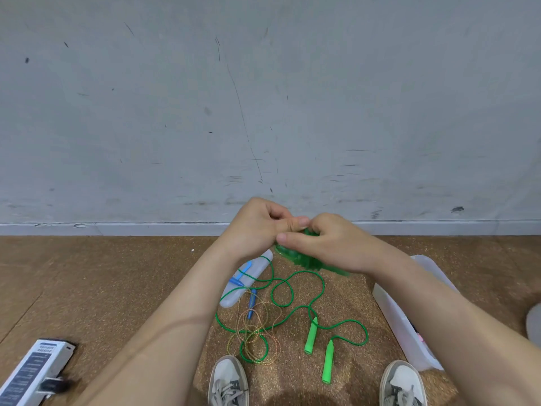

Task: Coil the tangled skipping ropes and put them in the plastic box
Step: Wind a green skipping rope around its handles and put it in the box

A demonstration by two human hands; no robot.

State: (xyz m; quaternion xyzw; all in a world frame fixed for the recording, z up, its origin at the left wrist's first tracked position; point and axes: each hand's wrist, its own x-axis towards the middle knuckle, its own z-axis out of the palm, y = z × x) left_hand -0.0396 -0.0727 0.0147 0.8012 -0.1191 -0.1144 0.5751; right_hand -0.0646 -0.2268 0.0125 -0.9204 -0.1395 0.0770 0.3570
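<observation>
Coiling is the step in hand, judging by the blurred green bundle [304, 257] held above the floor, up and left of the box [389, 312]. The right hand [330, 244] has its fingers wrapped round this bundle. The left hand [254, 227] is curled, with its thumb reaching the bundle's top, but whether it actually pinches a strand is hidden.

A green rope [292, 288] sprawls on the floor left of the box, and its two handles [311, 335] lie nearest the box wall. Farther left of the box, a thin rope [254, 332] loops across it. I cannot tell if the bundle joins the floor rope.

To do this well, the right hand should probably hold the loops firmly while the left feeds in slack at an even size. The crossing with the thin rope likely needs freeing first, or it will drag along. The box stands open on the right, within easy reach for dropping in the finished coil.
</observation>
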